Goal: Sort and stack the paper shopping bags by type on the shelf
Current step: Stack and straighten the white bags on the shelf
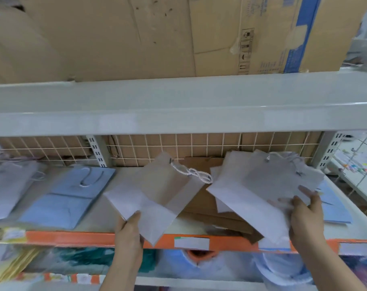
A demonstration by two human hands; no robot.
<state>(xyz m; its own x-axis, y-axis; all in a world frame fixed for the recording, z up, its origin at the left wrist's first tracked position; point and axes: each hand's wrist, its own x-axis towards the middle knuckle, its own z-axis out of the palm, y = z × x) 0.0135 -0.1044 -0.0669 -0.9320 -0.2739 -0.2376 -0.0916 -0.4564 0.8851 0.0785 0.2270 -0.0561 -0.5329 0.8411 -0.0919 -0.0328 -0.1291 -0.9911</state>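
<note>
Left hand [129, 232] is gripping the near corner of a single white paper bag [149, 198], thumb on top, other fingers hidden under the paper. That bag is tilting up above the shelf [98, 208], its twisted cord handle [192, 173] hanging off the far-right edge.

Right hand [306, 217] is holding a fanned bunch of white bags [260, 185] at the near-right edge; fingers are spreading fairly wide over the top sheet, thumb side is blurred, can't tell exactly.

Brown paper bags [207, 208] are lying flat on the shelf betw. the two hands, partly under both white lots. Blue bags [73, 192] are lying to the left; more white bags [8, 185] at far left. Another blue bag [335, 208] is showing just right of the right hand. Shelf's near lip is an orange strip [73, 238]. Cardboard boxes [157, 34] are sitting on the shelf above.
</note>
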